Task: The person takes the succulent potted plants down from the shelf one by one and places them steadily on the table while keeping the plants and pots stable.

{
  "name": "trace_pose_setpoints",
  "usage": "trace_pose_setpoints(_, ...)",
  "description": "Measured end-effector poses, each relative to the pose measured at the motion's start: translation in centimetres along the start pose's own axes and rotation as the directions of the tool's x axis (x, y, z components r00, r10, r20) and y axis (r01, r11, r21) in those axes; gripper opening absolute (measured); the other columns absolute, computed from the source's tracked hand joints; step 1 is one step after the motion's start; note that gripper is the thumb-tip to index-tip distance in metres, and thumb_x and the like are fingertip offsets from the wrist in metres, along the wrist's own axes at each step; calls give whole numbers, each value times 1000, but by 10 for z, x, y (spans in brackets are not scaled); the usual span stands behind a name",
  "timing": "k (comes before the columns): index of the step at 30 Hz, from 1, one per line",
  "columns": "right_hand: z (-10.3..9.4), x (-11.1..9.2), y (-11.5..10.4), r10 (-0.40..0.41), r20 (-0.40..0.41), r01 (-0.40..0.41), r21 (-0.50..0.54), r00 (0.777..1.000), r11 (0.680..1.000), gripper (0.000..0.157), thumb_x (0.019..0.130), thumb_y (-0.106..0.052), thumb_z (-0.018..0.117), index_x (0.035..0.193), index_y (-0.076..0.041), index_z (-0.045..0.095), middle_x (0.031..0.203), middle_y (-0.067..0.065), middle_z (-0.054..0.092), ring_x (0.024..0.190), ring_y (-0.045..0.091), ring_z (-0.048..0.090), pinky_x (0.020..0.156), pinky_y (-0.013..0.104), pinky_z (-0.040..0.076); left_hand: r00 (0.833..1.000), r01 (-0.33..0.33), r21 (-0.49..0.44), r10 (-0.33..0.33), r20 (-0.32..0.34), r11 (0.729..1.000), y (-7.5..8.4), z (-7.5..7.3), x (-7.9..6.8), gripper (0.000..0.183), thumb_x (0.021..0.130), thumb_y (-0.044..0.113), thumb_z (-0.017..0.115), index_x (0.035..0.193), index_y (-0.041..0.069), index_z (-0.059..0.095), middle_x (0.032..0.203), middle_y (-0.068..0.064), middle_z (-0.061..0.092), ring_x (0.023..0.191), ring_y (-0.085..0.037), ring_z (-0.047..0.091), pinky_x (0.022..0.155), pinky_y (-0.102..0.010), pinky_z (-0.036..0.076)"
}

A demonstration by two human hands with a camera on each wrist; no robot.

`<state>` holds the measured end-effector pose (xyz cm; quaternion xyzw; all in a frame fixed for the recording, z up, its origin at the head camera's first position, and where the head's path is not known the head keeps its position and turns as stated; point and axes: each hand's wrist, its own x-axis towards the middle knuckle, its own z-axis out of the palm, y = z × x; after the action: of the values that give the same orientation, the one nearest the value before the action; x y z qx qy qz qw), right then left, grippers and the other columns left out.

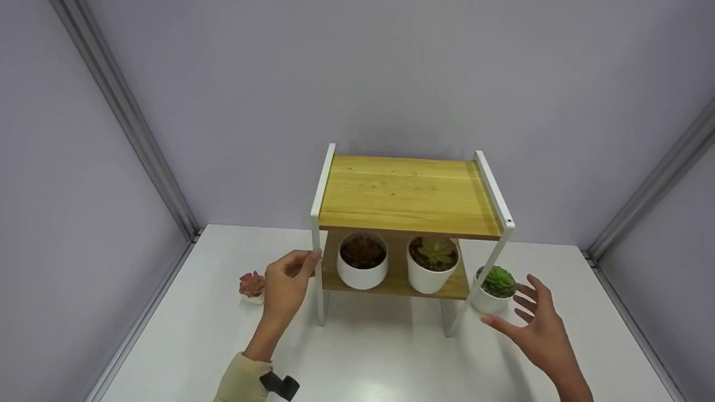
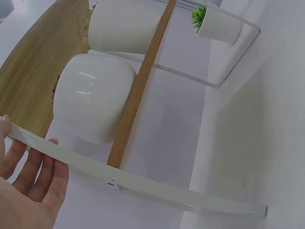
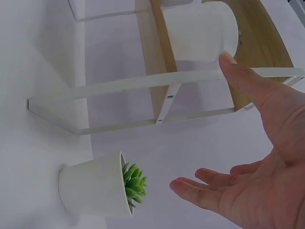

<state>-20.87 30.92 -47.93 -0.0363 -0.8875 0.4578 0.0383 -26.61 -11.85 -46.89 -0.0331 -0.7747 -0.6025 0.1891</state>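
Note:
A two-tier wooden shelf [image 1: 410, 192] with a white metal frame stands in the middle. My left hand [image 1: 289, 282] pinches its left front post [image 2: 62, 153], thumb on one side and fingers behind. My right hand [image 1: 539, 329], thumb and fingers spread, is beside the right front post [image 3: 128, 85] and holds nothing. Just left of its fingers, a white pot with a bright green succulent [image 1: 499, 281] sits on the table. On the lower shelf board are a white pot with a dark reddish plant [image 1: 362, 273] and a white pot with a pale green succulent [image 1: 429, 276].
Left of the shelf, a small pot with a pink-red succulent [image 1: 252, 285] stands on the white table [image 1: 368, 357], close to my left hand. A grey wall [image 1: 391, 72] rises behind, with side panels at left and right.

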Motion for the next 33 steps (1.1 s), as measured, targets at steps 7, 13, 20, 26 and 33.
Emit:
trace_pose_setpoints(7, 9, -13, -20, -68, -44, 69, 18, 997, 997, 109, 74, -45, 84, 155, -14, 18, 146, 17, 45, 134, 37, 50, 104, 41, 48, 1000, -4, 11, 4, -6, 1000, 1, 0, 2, 40, 89, 50, 67, 96, 11, 76, 86, 1, 74, 81, -17, 70, 77, -27, 56)
trace_pose_setpoints(13, 20, -21, -30, -163, -59, 166, 42, 985, 985, 94, 73, -39, 85, 149, -20, 33, 137, 6, 56, 124, 26, 60, 97, 30, 54, 1000, 0, -1, 0, 3, 1000, -1, -1, 1, 37, 90, 48, 67, 95, 12, 76, 86, 1, 73, 81, -18, 70, 77, -29, 56)
trace_pose_setpoints(20, 27, -29, -46, -169, -78, 170, 10, 983, 985, 80, 74, -40, 85, 141, -20, 46, 135, 2, 60, 120, 20, 63, 93, 17, 53, 1000, 9, -20, -9, 7, 1000, -2, 0, 0, 34, 90, 47, 67, 95, 14, 76, 89, 0, 74, 83, -17, 71, 76, -24, 57)
trace_pose_setpoints(26, 26, -35, -65, -141, -87, 146, 50, 986, 988, 75, 73, -43, 84, 135, -17, 53, 133, 6, 62, 120, 23, 64, 98, 30, 54, 1000, 14, -20, -14, 0, 1000, -1, 1, -1, 30, 91, 45, 68, 94, 16, 76, 87, -1, 73, 82, -18, 69, 76, -24, 55)
trace_pose_setpoints(33, 30, -35, -80, -143, -37, 145, 67, 989, 987, 83, 72, -45, 84, 140, -16, 49, 138, 6, 61, 126, 21, 61, 100, 30, 52, 1000, 20, -58, -20, 6, 998, -3, 1, -1, 32, 90, 44, 69, 94, 13, 76, 90, -6, 74, 85, -21, 70, 76, -25, 57)
